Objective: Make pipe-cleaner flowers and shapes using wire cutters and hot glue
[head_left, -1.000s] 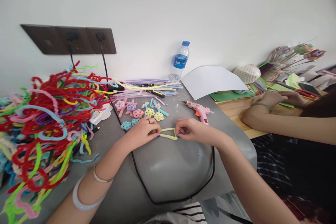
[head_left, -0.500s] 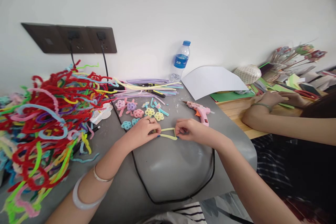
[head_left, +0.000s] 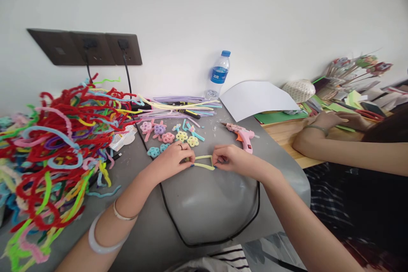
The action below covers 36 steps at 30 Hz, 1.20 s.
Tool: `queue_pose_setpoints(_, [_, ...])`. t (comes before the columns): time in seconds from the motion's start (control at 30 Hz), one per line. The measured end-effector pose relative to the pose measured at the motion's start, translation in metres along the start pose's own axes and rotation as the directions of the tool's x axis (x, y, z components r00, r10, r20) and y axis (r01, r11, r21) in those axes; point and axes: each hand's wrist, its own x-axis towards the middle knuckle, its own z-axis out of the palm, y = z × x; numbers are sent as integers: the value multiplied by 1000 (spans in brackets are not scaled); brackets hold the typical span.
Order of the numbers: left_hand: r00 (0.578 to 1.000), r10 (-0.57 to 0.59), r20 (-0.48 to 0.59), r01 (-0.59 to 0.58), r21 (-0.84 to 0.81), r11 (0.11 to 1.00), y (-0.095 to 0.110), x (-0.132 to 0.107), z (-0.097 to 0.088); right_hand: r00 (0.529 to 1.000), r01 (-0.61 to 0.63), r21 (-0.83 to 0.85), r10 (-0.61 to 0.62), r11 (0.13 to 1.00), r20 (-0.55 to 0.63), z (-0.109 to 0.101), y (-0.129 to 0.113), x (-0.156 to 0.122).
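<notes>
A pale yellow pipe cleaner (head_left: 204, 166), bent into a narrow loop, lies between my two hands just above the grey tabletop. My left hand (head_left: 177, 158) pinches its left end, fingers closed. At the right end, my right hand (head_left: 232, 159) has thumb and fingertips closed on it. Beyond my left hand are several small pipe-cleaner flowers: blue (head_left: 153, 152), pink (head_left: 168, 137), purple (head_left: 159, 129) and yellow (head_left: 193, 141). Behind my right hand rests a pink glue gun (head_left: 244, 136).
A tangled heap of coloured pipe cleaners (head_left: 60, 148) fills the left. Straight pipe cleaners (head_left: 178, 104) lie by the wall near a water bottle (head_left: 219, 74). White paper (head_left: 258, 97) sits at back right. A black cable (head_left: 172, 216) loops across the table. Another person's arm (head_left: 347, 151) rests at right.
Both hands keep their pinch on the yellow pipe cleaner, almost unmoved. The view has shifted very slightly.
</notes>
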Motion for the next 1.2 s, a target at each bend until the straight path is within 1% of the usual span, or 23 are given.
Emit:
queue_pose_setpoints(0.07, [1000, 8, -2, -8, 6, 1000, 1, -1, -1, 998, -25, 30, 27, 999, -56, -5, -4, -3])
queue_pose_setpoints(0.13, [1000, 19, -10, -19, 20, 1000, 3, -2, -2, 984, -72, 64, 81, 995, -157, -10, -6, -9])
queue_pose_setpoints(0.23, [999, 28, -22, -27, 9, 1000, 11, -3, -5, 929, -167, 128, 199, 978, -312, -12, -7, -21])
queue_pose_setpoints(0.3, [999, 17, -38, -18, -40, 999, 17, -4, -7, 885, -220, 178, 273, 959, -377, -9, -6, -29])
queue_pose_setpoints(0.37, [999, 2, -37, -6, -120, 993, 23, -5, -9, 846, -248, 239, 330, 939, -418, -2, -7, -36])
queue_pose_setpoints(0.47, [1000, 10, 12, -7, -241, 970, 29, -6, -11, 806, -273, 333, 403, 903, -434, 13, -10, -41])
queue_pose_setpoints(0.53, [1000, 8, 25, -1, -261, 965, 29, -6, -11, 788, -297, 382, 450, 875, -420, 24, -11, -43])
queue_pose_setpoints(0.6, [999, -23, -25, 17, -224, 975, 26, -5, -10, 777, -314, 432, 490, 845, -394, 34, -12, -43])
queue_pose_setpoints(0.67, [991, -57, -121, 35, -176, 984, 21, -4, -8, 776, -321, 481, 518, 816, -361, 43, -12, -42])
queue_pose_setpoints(0.73, [973, -79, -218, 46, -153, 987, 16, -1, -5, 776, -321, 519, 534, 793, -336, 52, -10, -40])
queue_pose_setpoints(0.77, [965, -86, -248, 50, -149, 988, 14, 1, -3, 773, -320, 529, 540, 786, -333, 56, -9, -39])
queue_pose_setpoints(0.83, [957, -100, -271, 65, -137, 988, 13, 5, 1, 764, -312, 541, 545, 781, -345, 62, -7, -36])
queue_pose_setpoints(0.9, [960, -80, -269, 55, -101, 993, 13, 12, 5, 753, -298, 542, 542, 786, -372, 65, -6, -33])
queue_pose_setpoints(1.0, [966, 16, -257, -22, -19, 1000, 16, 22, 9, 742, -275, 525, 525, 805, -417, 66, -7, -29])
queue_pose_setpoints(1.07, [969, 57, -241, -51, 32, 998, 17, 26, 10, 734, -267, 513, 517, 816, -440, 65, -8, -27])
queue_pose_setpoints(1.13, [973, 48, -226, -33, 73, 997, 17, 27, 9, 728, -265, 508, 516, 819, -451, 64, -10, -25])
queue_pose_setpoints(1.2, [978, 11, -207, 10, 99, 995, 17, 27, 8, 725, -269, 504, 517, 821, -456, 62, -12, -24])
